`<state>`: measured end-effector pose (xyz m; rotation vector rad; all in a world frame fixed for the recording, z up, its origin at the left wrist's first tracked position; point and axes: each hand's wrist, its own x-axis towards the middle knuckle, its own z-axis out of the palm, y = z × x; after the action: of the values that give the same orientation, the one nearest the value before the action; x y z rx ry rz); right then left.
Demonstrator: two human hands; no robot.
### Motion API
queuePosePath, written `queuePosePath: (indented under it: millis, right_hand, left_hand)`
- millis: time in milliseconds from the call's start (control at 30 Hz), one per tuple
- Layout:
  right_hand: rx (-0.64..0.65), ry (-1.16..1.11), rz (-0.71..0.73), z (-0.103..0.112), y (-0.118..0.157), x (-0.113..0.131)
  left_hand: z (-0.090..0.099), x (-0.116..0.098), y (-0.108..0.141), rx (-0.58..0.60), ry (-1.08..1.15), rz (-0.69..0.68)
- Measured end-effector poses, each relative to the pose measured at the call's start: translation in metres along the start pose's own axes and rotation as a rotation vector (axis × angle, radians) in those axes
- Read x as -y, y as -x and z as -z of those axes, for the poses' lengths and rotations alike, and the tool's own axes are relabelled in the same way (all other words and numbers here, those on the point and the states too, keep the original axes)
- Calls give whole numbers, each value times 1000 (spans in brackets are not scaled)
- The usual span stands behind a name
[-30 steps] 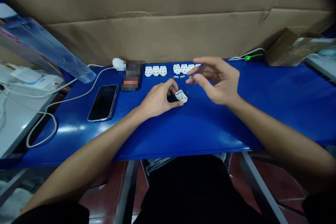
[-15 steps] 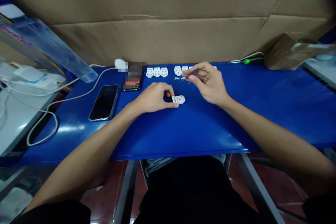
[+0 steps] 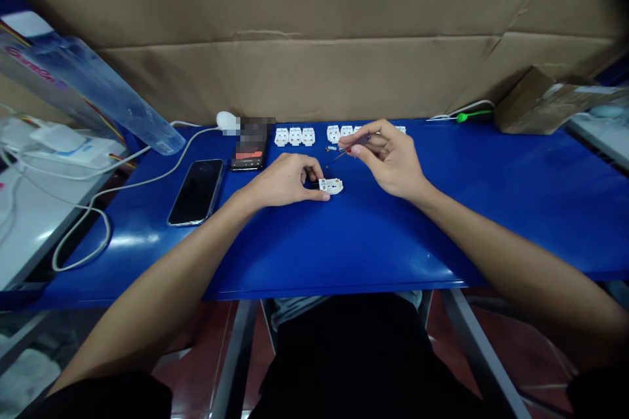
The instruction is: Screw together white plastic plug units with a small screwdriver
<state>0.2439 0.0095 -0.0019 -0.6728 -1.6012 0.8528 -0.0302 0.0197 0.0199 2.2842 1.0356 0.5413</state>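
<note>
My left hand rests on the blue table with its fingertips at the left end of a small white electrical socket body, which lies low on the tabletop. My right hand hovers above and to the right, pinching a thin screwdriver with a dark purple handle. Its shaft points left, and its tip is above a scatter of tiny metal parts. Two rows of white socket bodies stand along the far edge, partly hidden behind my right hand's fingers.
A black smartphone and a blurred dark object lie left of my hands. A white cable curves over the table's left end. A clear plastic sleeve, green-handled tool and cardboard box stand beyond.
The white socket body has gone from tilted up in my left hand to lying lower and flatter, slightly further left. My right hand has moved left with the screwdriver, closer to the small parts.
</note>
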Motion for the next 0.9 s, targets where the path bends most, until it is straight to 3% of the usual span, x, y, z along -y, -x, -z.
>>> queuePosePath:
  millis: [167,300,900]
  right_hand:
    - [-82,-13,24,1,-2,11]
    - [-111,6,31,0,0,20]
    - [-42,-40,88,-1,0,26]
  left_hand:
    - [-2,5,-2,-130,67,54]
    - [-2,5,-4,-211,131,5]
    - [-6,2,-5,-174,185,-85]
